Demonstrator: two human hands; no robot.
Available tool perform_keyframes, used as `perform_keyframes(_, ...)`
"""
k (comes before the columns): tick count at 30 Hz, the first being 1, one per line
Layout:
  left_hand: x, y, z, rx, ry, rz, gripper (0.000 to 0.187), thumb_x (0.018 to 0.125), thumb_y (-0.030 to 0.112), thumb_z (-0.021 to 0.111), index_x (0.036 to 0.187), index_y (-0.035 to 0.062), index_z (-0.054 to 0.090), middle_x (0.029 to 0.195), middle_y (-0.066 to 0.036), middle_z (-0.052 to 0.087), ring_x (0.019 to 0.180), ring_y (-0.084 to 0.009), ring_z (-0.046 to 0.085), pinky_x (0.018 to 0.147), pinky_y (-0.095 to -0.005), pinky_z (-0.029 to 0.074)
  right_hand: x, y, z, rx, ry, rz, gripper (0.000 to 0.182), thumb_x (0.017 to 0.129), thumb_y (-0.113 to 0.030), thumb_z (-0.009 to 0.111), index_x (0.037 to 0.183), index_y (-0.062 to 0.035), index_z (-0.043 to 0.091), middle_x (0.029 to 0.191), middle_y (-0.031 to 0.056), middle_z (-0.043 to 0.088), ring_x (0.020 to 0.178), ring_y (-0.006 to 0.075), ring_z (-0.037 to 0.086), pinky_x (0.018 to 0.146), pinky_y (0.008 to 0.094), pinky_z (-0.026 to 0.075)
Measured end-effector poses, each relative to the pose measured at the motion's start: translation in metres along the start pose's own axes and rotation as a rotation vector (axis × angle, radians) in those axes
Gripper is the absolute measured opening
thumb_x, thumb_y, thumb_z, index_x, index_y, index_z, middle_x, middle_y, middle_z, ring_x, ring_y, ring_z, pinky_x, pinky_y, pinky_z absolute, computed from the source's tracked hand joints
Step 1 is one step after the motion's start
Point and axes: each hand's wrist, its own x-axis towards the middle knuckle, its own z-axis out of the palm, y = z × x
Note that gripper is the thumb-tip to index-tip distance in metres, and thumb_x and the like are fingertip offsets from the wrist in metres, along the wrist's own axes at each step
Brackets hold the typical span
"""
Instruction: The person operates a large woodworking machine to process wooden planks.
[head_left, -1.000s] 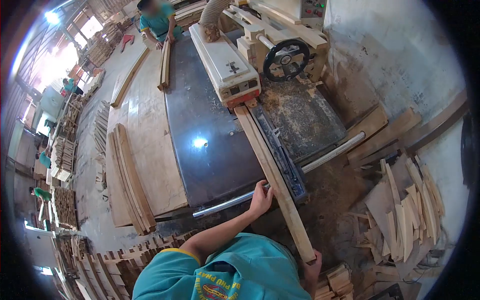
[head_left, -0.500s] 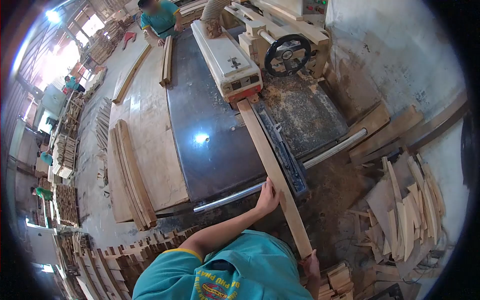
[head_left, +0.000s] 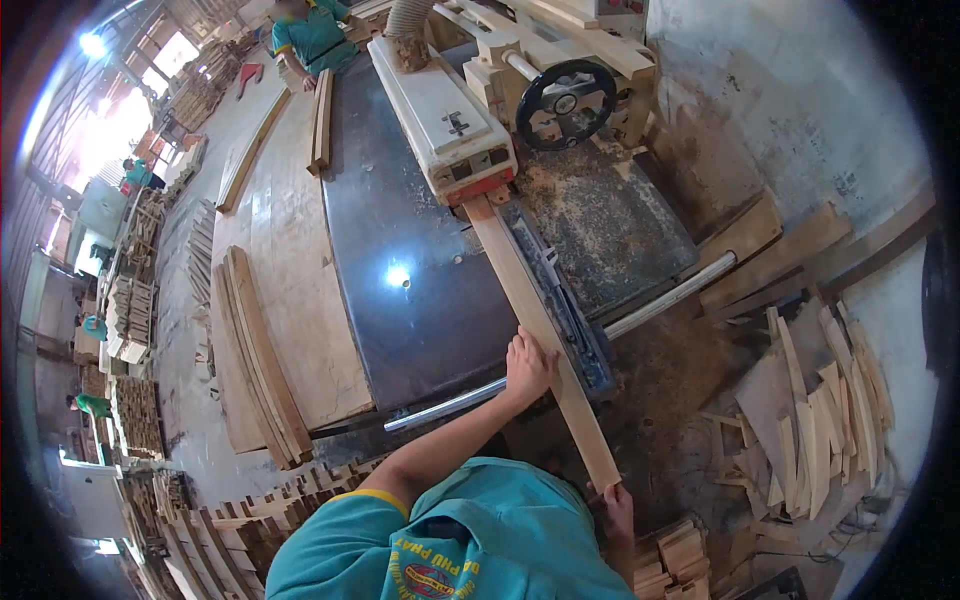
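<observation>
One long, flat, pale-brown wooden board [head_left: 527,300] lies over the near right corner of the dark, smooth metal table [head_left: 430,355], far end at the machine, near end sticking out past the near edge. Two bare hands on it. Left hand [head_left: 530,368] lies against the board's left side by the near edge, fingers partly bent; can't tell how firmly it grips. Right hand [head_left: 618,508] is closed on the near end, thumb side up, fingers underneath hidden.

One blue-black metal guide rail [head_left: 562,300] just right of the board. One white box-shaped machine housing [head_left: 440,120] with a red lower lip over the board's far end; what's underneath is hidden. One black spoked handwheel [head_left: 566,105] right of the housing, one ribbed beige hose [head_left: 408,20] on top.

One light-brown wooden side table [head_left: 300,310] along the metal table's left edge: about three long brown wood strips [head_left: 262,360] at its near left corner, ends over the near edge; one single wood strip [head_left: 252,150] along its far left edge. Two pale wood strips [head_left: 320,122] at the far end, where the tables meet; one co-worker in a teal shirt [head_left: 318,42] has a hand there. Scrap-wood pile [head_left: 825,430] on the floor at right, too overlapped to count.
</observation>
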Motion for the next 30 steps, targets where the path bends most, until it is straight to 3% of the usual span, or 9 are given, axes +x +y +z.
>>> perform_keyframes(8,0.083,-0.045,-0.01,0.024,0.031,0.007,0.087,0.091,0.031,0.071,0.143,-0.0224,0.027,0.117,-0.03,0.051,0.108,-0.0437,0.053,0.094,-0.0479,0.046,0.063,-0.038,0.064,-0.123,-0.092,-0.164,0.036,0.11,-0.026,0.047,0.135,-0.0009,0.056,0.111,0.0116,0.074,0.071,0.0122,0.067,0.066,0.0273,0.053)
perform_keyframes(12,0.116,-0.061,-0.018,-0.005,0.044,0.002,0.089,0.09,0.032,0.073,0.143,-0.0221,0.027,0.117,-0.03,0.052,0.109,-0.0446,0.053,0.095,-0.0484,0.046,0.086,-0.048,0.089,-0.124,-0.077,-0.124,0.035,0.11,-0.029,0.047,0.128,-0.0004,0.058,0.111,0.0133,0.074,0.066,0.0134,0.067,0.063,0.0277,0.053)
perform_keyframes(15,0.14,-0.072,-0.024,0.003,0.065,0.001,0.09,0.089,0.031,0.074,0.143,-0.0219,0.026,0.117,-0.03,0.052,0.111,-0.0447,0.053,0.096,-0.0484,0.046,0.094,-0.068,0.115,-0.147,-0.003,-0.113,0.037,0.111,-0.034,0.045,0.12,0.0,0.058,0.102,0.0144,0.075,0.061,0.0146,0.066,0.06,0.0288,0.054)
perform_keyframes(17,0.158,-0.086,-0.021,0.008,0.069,0.0,0.09,0.088,0.031,0.074,0.143,-0.0214,0.026,0.117,-0.03,0.052,0.111,-0.0448,0.053,0.096,-0.0485,0.046,0.102,-0.079,0.126,-0.284,0.038,0.049,0.05,0.11,-0.041,0.044,0.103,0.0046,0.062,0.077,0.0127,0.072,0.056,0.0181,0.065,0.055,0.0318,0.055)
perform_keyframes(20,0.181,-0.098,-0.031,0.005,0.072,0.007,0.089,0.088,0.033,0.074,0.143,-0.0197,0.028,0.119,-0.03,0.054,0.114,-0.046,0.054,0.097,-0.0491,0.046,0.114,-0.095,0.149,-0.32,0.01,0.093,0.057,0.11,-0.045,0.041,0.092,0.0038,0.065,0.065,0.0099,0.068,0.051,0.0184,0.064,0.049,0.0332,0.053)
perform_keyframes(21,0.19,-0.103,-0.033,0.003,0.063,-0.001,0.088,0.088,0.034,0.074,0.142,-0.0194,0.029,0.119,-0.031,0.054,0.114,-0.0466,0.054,0.098,-0.0493,0.046,0.114,-0.103,0.16,-0.373,0.05,0.054,0.063,0.11,-0.047,0.04,0.081,0.0022,0.065,0.062,0.0097,0.066,0.05,0.0189,0.065,0.047,0.0332,0.053)
perform_keyframes(22,0.199,-0.109,-0.032,0.002,0.056,-0.01,0.087,0.088,0.035,0.074,0.141,-0.019,0.03,0.12,-0.032,0.055,0.114,-0.0472,0.054,0.098,-0.0495,0.046,0.122,-0.102,0.166,-0.376,0.056,0.057,0.063,0.11,-0.047,0.04,0.081,0.0022,0.065,0.062,0.0097,0.066,0.05,0.0189,0.065,0.047,0.0332,0.053)
perform_keyframes(23,0.206,-0.115,-0.031,-0.036,0.128,0.007,0.064,0.09,0.035,0.073,0.127,-0.0066,0.041,0.118,-0.032,0.056,0.113,-0.0501,0.053,0.1,-0.0534,0.044,0.131,-0.1,0.173,-0.376,0.073,0.072,0.064,0.11,-0.048,0.039,0.079,0.0019,0.065,0.061,0.0094,0.065,0.05,0.0191,0.065,0.047,0.0329,0.053)
perform_keyframes(30,0.177,-0.12,-0.079,-0.262,0.206,-0.079,0.057,0.096,0.035,0.068,0.134,-0.0048,0.052,0.105,-0.021,0.065,0.106,-0.0402,0.06,0.096,-0.048,0.046,0.168,-0.122,0.221,-0.257,0.057,0.041,0.065,0.108,-0.055,0.039,0.076,-0.0029,0.062,0.057,0.0051,0.059,0.044,0.0173,0.058,0.042,0.0316,0.049)
